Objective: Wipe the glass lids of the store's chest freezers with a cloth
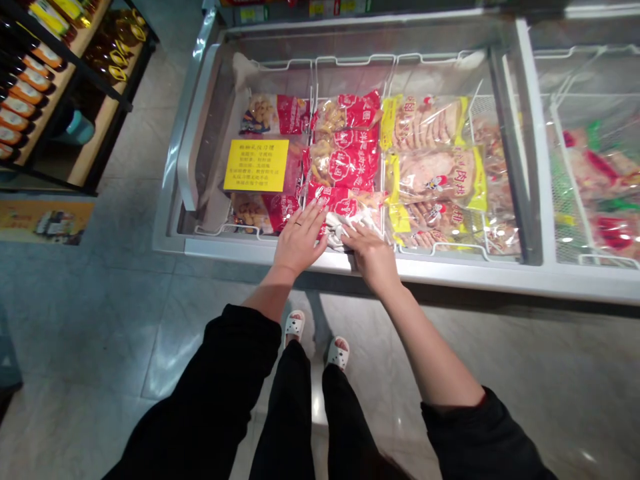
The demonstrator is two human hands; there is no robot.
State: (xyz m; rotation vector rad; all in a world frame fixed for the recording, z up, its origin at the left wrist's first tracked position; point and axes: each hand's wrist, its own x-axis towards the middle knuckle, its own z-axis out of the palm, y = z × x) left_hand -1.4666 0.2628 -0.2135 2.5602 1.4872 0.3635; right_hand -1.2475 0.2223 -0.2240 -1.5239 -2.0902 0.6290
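Observation:
A chest freezer's clear sliding lid [350,73] lies under both hands, near its front edge. My left hand [301,233] rests flat on the lid with fingers stretched out, a ring on one finger. Beside it, my right hand [369,253] presses a crumpled white cloth [340,227] against the glass, its fingertips over the cloth. Beneath the glass are red-and-clear food bags [345,160] in wire baskets. A yellow notice [257,165] with printed characters is on the lid, left of my hands.
Yellow-edged meat packs [435,177] lie in the basket to the right. Another freezer section [600,167] continues further right. Shelves of bottles [25,90] stand at the left. A grey handle [195,133] runs along the lid's left side. Tiled floor [115,313] lies below.

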